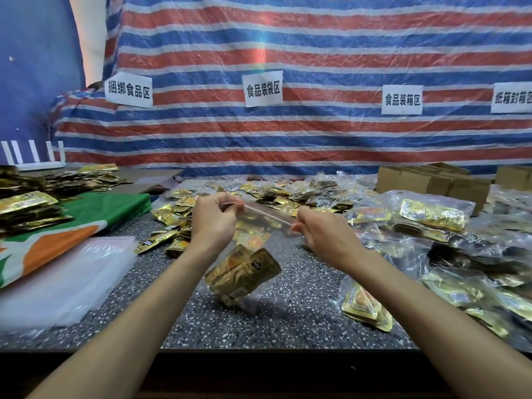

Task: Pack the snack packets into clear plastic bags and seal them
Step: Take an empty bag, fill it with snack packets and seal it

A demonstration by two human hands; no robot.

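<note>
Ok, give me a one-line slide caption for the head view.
Left hand and right hand pinch the top of a clear bag holding gold snack packets above the speckled table.

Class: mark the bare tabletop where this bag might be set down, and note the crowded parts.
Bare: the speckled tabletop near the front edge, between the stack of empty bags at left and a filled bag at right. Crowded: loose packets across the far middle, and the pile of filled bags along the right.

Two hands, left hand (214,216) and right hand (322,230), pinch the top of a clear plastic bag (259,226) holding gold snack packets (243,273) above the speckled tabletop (288,321).
</note>
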